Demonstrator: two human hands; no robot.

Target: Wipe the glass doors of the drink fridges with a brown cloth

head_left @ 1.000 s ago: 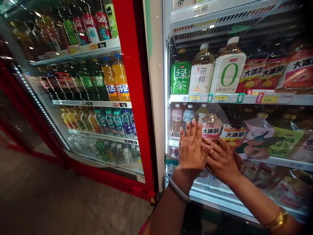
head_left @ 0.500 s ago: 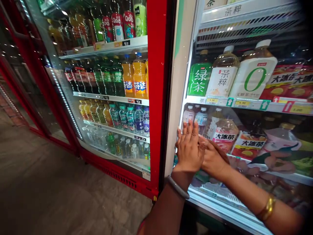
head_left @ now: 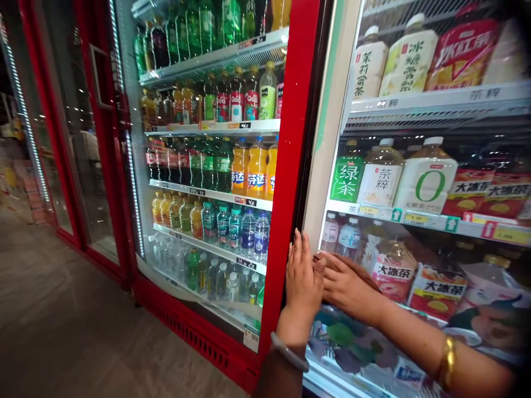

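My left hand, with a grey bracelet on the wrist, lies flat with its fingers pointing up along the pale door frame of the right-hand drinks fridge. Its fingertips are near the dark gap beside the red cabinet. My right hand, a gold bangle on its wrist, reaches in from the right against the glass door. Its fingers are stretched out toward the left thumb and meet it; the fingertips are partly hidden there. Neither hand shows any object in it. Behind the glass stand large tea bottles.
A red drinks fridge stands close on the left, its shelves lined with bottled drinks. More red-framed glass doors run farther left, one with a white handle. Brown floor lies below.
My view has tilted upward, showing higher shelves. My left hand has moved left across the frame toward the gap between the fridges, and my right hand has followed it leftward.
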